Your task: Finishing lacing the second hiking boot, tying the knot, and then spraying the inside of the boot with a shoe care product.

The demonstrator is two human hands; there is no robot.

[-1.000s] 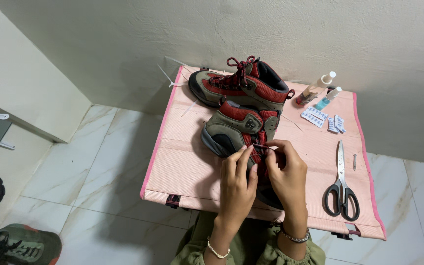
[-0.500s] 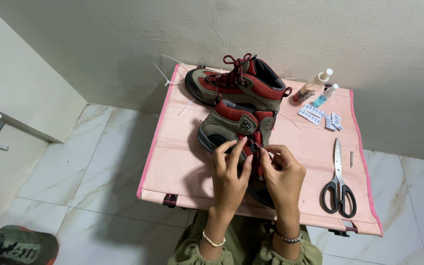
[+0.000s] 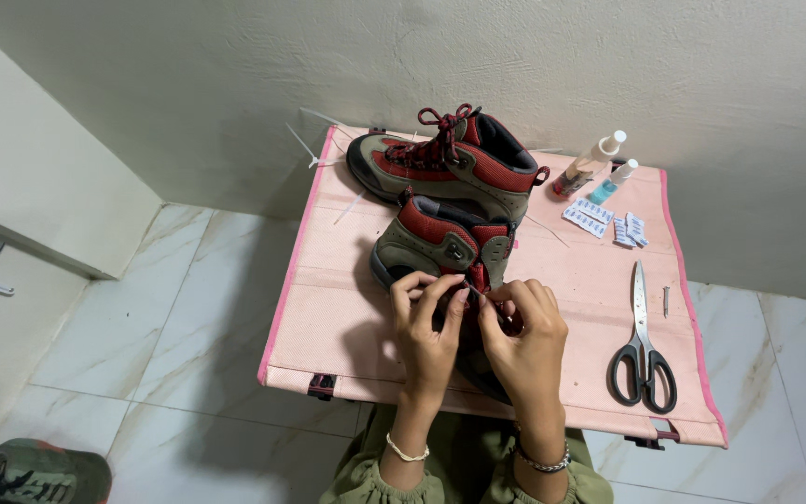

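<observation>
- Both hands are down over the near boot (image 3: 440,245) at the middle of the pink bench (image 3: 328,327), close to its front edge.
- Left hand (image 3: 426,322): fingers bent, thumb and forefinger pinched together at the boot's lacing; the grip is closed on a thin bit of lace, though the lace itself is too small to make out clearly.
- Right hand (image 3: 524,331): curled the same way, fingertips meeting the left hand's just beside the tongue; its grip is closed too, pinching at the same spot on the boot.
- The near boot is olive and red, toe pointing to the left edge of the bench, its heel end hidden under the two hands.
- The second boot (image 3: 445,163) stands behind it towards the back edge, laced up with a red bow on top, toe also to the left.
- Black-handled scissors (image 3: 643,359) lie by the right edge, blades pointing to the back, well apart from the hands.
- At the back right corner: two small bottles (image 3: 599,168) lying tilted, and small flat packets (image 3: 608,222) just in front of them.
- A white cable tie (image 3: 302,145) sticks out past the back left corner.
- Pale marble floor (image 3: 142,327) to the left of the bench.
</observation>
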